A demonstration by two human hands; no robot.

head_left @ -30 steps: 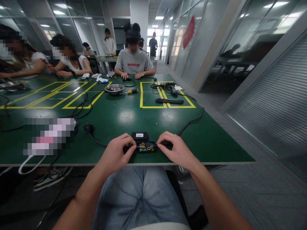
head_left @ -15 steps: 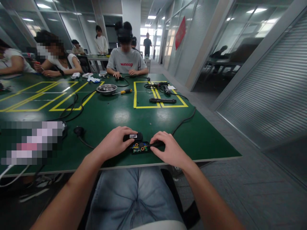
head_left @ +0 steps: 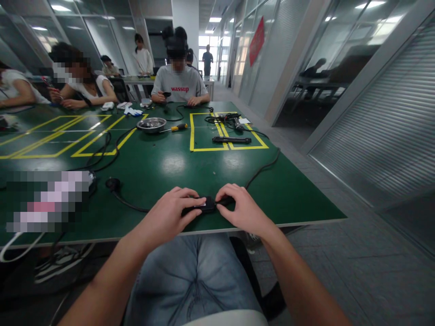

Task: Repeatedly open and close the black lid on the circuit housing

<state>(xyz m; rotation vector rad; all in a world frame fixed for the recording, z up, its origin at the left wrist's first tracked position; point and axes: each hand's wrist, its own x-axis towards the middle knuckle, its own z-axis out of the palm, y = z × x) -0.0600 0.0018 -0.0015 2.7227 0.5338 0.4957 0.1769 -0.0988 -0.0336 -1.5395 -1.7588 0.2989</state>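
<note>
A black plastic housing cover (head_left: 209, 204) with a white label lies over the circuit board near the table's front edge, hiding the board. My left hand (head_left: 175, 209) is closed on the cover from the left, its fingers across the top and thumb along the near side. At the right end my right hand (head_left: 236, 204) pinches the black power cord (head_left: 263, 172) where it meets the housing. From the left side a cord leads to a black plug (head_left: 113, 184).
A metal bowl (head_left: 151, 125) and a yellow-black screwdriver (head_left: 179, 127) lie farther back. Inside yellow tape are a black bar-shaped part (head_left: 231, 140) and coiled cables (head_left: 222, 119). A blurred pinkish object (head_left: 50, 201) sits at left. Across the table a person (head_left: 180, 83) handles a dark item.
My left hand went from the cord end to the labelled cover and brought it down over the exposed circuit board. My right hand stayed pinching the cord. The view swung slightly right.
</note>
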